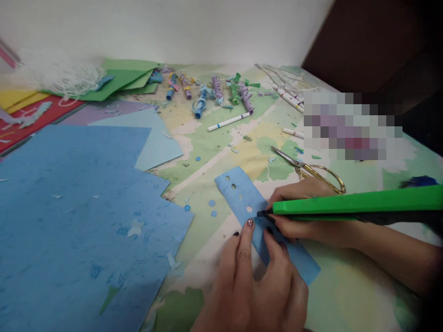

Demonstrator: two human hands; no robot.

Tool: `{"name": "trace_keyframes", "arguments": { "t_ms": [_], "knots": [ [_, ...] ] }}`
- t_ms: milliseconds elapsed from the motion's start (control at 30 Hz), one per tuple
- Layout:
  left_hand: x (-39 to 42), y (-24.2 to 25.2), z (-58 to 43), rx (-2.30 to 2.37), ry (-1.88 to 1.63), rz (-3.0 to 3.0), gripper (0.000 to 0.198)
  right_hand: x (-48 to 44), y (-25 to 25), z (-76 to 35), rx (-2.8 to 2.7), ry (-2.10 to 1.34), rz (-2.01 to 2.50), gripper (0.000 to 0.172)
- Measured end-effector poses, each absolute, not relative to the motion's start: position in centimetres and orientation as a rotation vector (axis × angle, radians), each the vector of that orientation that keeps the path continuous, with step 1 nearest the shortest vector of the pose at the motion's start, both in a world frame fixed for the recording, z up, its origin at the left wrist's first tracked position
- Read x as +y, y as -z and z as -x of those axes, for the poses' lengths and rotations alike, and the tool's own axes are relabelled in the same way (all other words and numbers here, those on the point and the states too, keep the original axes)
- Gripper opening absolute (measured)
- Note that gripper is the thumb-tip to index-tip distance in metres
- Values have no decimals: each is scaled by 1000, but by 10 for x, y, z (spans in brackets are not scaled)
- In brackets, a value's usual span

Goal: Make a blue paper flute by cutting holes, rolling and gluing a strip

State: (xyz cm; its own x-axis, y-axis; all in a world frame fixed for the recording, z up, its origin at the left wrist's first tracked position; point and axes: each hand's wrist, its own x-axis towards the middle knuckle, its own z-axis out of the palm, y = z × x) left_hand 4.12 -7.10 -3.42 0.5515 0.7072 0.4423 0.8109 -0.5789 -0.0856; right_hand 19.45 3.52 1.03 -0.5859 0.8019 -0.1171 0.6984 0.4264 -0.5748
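Note:
A blue paper strip [231, 190] lies slantwise on the table, with a row of several small holes along its upper part. My left hand [258, 281] rests on the strip, fingers spread and fingertips pressing it down. My right hand [301, 216] is closed around a long green-and-black tool [346, 201], whose exact kind I cannot make out. Its narrow black tip touches the strip beside the lowest visible hole, close to my left fingertips. Part of the right hand's grip is hidden behind the tool. Small blue cut-out pieces [212, 203] lie left of the strip.
Gold-handled scissors [320, 174] lie just beyond my right hand. A large blue sheet [76, 207] covers the left side. Decorated paper rolls [216, 87], a striped white stick [229, 121], green sheets [121, 78] and white string [62, 76] lie toward the wall.

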Motion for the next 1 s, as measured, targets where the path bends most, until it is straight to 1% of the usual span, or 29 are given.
{"name": "trace_keyframes", "arguments": {
  "t_ms": [133,300,400,467,600,633,700,767,833,900,1000],
  "knots": [
    [-70,33,-41,-1250,522,2521,37,36,-8,-196,-2505,-809,1316,10],
    [-70,31,-42,-1239,566,2546,50,36,-7,-196,-2519,-771,1309,9],
    [-69,32,-42,-1237,588,2540,50,36,-9,-195,-2539,-773,1336,9],
    [-66,31,-39,-1187,626,2565,45,36,-10,-195,-2557,-771,1343,10],
    [-45,19,-21,-1132,947,2643,19,37,-5,-198,-2544,-753,1273,11],
    [-37,15,-15,-1208,1006,2640,15,37,-2,-199,-2535,-758,1251,11],
    [-17,6,-4,-1492,1003,2573,12,38,3,-201,-2527,-768,1204,11],
    [2,0,6,-1853,958,2453,17,39,7,-203,-2525,-738,1170,12],
    [17,-1,12,-2090,951,2464,21,40,8,-204,-2530,-703,1146,12],
    [28,1,15,-2219,1054,2553,24,40,5,-204,-2543,-705,1126,11],
    [35,5,16,-2256,1256,2665,27,39,-6,-202,-2572,-780,1106,11]
  ]
}}
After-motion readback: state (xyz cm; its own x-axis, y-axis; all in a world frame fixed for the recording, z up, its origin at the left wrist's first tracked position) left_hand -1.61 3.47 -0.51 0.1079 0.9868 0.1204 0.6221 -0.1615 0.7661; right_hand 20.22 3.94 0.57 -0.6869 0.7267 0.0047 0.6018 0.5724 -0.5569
